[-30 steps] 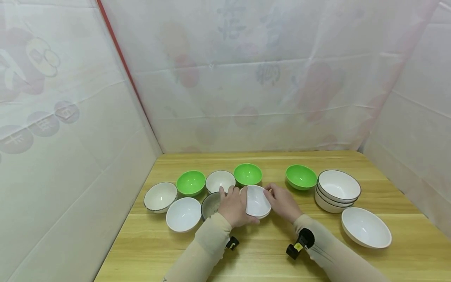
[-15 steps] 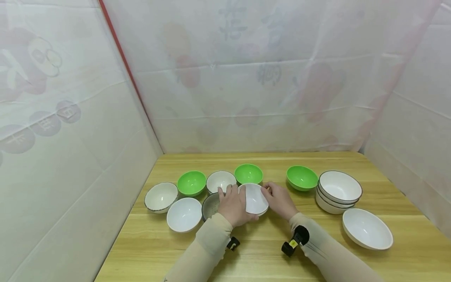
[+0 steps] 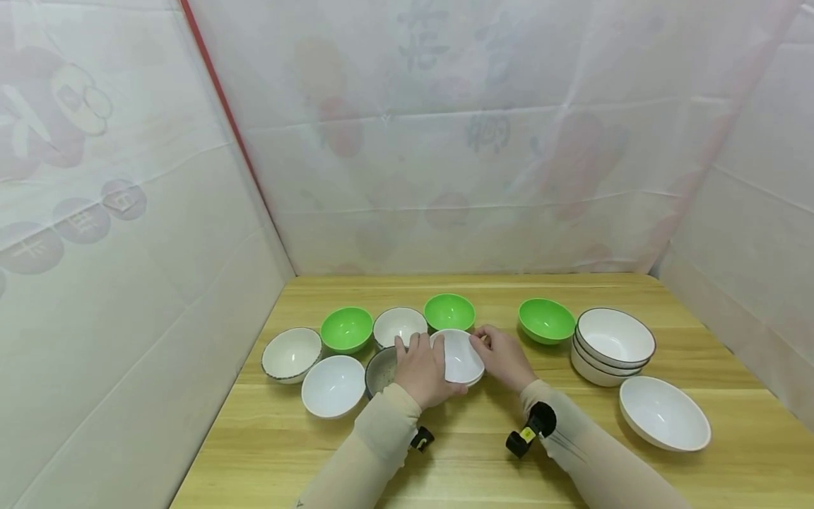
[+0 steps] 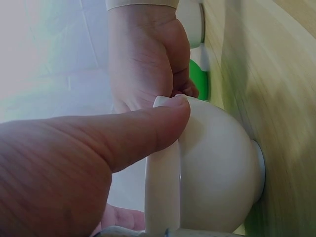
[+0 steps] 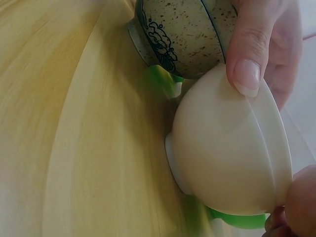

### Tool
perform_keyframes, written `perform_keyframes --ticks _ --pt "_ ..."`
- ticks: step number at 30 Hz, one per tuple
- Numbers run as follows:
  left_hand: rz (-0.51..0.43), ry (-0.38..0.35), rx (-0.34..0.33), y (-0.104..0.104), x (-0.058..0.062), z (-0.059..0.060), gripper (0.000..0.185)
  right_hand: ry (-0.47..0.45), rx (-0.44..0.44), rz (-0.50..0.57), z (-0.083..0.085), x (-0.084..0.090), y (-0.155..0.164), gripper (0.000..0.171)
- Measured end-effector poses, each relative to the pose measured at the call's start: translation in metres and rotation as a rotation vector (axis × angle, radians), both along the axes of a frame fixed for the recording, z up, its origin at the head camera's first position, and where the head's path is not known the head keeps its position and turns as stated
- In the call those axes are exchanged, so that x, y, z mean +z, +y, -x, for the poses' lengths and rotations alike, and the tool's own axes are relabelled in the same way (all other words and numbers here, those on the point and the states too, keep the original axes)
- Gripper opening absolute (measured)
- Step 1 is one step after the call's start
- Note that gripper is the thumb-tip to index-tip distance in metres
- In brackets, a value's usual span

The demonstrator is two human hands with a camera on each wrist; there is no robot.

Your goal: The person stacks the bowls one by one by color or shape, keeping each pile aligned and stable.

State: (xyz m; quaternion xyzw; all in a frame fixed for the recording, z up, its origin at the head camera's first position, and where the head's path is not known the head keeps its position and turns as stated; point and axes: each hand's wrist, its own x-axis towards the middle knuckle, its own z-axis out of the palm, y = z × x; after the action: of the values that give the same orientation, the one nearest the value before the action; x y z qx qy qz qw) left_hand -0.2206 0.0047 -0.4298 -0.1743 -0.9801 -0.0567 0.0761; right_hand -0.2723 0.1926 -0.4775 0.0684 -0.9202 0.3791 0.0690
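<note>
Two white bowls (image 3: 461,359), one nested in the other, stand at the middle of the table between my hands. My left hand (image 3: 422,373) grips their left side, thumb on the near rim and fingers at the far side. At the right rim, the fingers of my right hand (image 3: 506,359) pinch the edge. In the left wrist view, the thumb lies across both rims of the stacked bowls (image 4: 217,163). A grey speckled bowl (image 3: 378,375) sits just left of the stack, partly hidden by my left hand; its dark pattern shows in the right wrist view.
Behind are green bowls (image 3: 449,311) and a dark-rimmed white bowl (image 3: 397,325). A cream bowl (image 3: 291,353) and a white bowl (image 3: 333,385) stand left. At right are another green bowl (image 3: 545,319), stacked dark-rimmed bowls (image 3: 613,336) and a wide white bowl (image 3: 664,413).
The nested white bowls have shifted slightly left and back, close to the speckled bowl. My right hand has moved left with them; my left hand keeps its grip in nearly the same place.
</note>
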Motion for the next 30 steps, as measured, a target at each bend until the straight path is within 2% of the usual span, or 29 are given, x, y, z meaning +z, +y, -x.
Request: perform_keyframes --ticks 4,8,17,21,24,26,28,30 --pt "0.001 0.0 0.0 0.002 0.0 -0.001 0.098 -0.032 0.008 0.013 -0.002 0.002 0.005 0.025" --pt "0.003 -0.002 0.001 0.002 0.0 -0.002 0.099 -0.029 0.018 -0.001 -0.01 0.015 0.011 0.027" --pt "-0.023 -0.013 0.009 -0.01 0.005 -0.005 0.099 0.09 0.116 -0.14 -0.03 0.084 0.038 0.03" --pt "-0.055 -0.021 0.021 -0.014 0.009 -0.007 0.1 0.115 0.137 -0.245 -0.039 0.114 0.073 0.029" --pt "-0.063 -0.023 0.01 -0.015 0.017 -0.008 0.102 0.148 0.143 -0.325 -0.044 0.129 0.111 0.023" --pt "-0.058 -0.021 -0.012 -0.015 0.024 -0.008 0.102 0.16 0.139 -0.361 -0.047 0.134 0.14 0.021" --pt "-0.031 -0.018 -0.041 -0.014 0.032 -0.008 0.104 0.14 0.144 -0.339 -0.049 0.134 0.17 0.02" --pt "0.001 -0.022 -0.072 -0.013 0.042 -0.007 0.105 0.054 0.149 -0.31 -0.052 0.132 0.201 0.023"
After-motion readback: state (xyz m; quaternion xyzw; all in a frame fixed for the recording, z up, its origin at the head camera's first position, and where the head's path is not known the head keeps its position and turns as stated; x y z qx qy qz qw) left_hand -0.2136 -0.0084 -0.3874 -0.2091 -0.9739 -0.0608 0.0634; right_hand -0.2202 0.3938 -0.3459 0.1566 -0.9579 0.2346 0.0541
